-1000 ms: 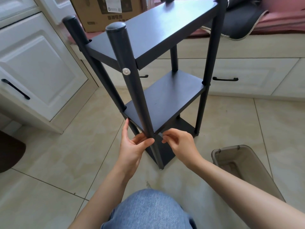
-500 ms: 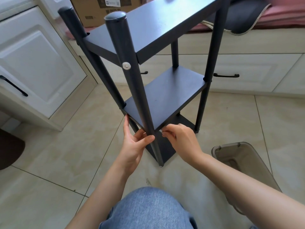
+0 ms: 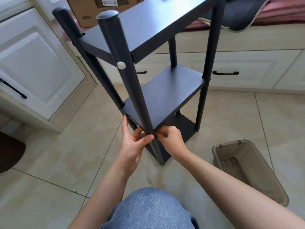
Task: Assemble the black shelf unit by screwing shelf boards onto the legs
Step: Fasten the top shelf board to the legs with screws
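Black shelf unit (image 3: 165,96) upright on the tiled floor (image 3: 57,154), directly ahead of both hands; near leg (image 3: 132,83) with long axis close to vertical, tilted slightly in view, passing the near corner of the middle shelf board (image 3: 165,100); left hand (image 3: 133,146) cupped at that corner, thumb pressed against the leg, fingers straight up along the board edge; right hand (image 3: 171,139) curled on the other side, fingertips pinching something small at the joint, object itself hidden; both hands equally near, the leg between them; 1 screw head (image 3: 121,65) visible higher on the same leg at the top board; probably fastening this corner.
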Demonstrator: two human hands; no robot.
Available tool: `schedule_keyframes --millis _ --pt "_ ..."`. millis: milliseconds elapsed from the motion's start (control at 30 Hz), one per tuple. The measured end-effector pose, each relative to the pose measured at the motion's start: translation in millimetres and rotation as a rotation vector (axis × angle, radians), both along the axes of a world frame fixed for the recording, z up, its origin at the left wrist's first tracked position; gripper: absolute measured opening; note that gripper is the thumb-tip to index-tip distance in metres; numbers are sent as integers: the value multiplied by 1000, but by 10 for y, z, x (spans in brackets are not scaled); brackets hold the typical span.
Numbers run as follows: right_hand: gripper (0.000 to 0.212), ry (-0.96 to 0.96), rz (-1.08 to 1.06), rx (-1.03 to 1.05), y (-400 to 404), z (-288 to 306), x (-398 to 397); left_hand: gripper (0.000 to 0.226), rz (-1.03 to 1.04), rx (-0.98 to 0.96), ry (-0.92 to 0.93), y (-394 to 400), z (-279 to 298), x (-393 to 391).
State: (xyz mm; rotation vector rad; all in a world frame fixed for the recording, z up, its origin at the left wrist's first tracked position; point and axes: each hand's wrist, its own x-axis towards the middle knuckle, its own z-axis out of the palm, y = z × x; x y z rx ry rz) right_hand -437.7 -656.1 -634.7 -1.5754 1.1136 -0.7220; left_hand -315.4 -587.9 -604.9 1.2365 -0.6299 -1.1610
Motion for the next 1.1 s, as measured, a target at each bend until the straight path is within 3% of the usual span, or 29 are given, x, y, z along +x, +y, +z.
schedule_keyframes --millis 267,567,1100 --pt "7 60 -33 -145 2 -18 -246 122 14 3 15 12 14 -12" --pt "10 151 36 -346 -53 44 -453 121 3 -5 33 28 57 -51" --pt "6 177 -15 -476 50 29 -323 118 9 3 38 26 40 -50"
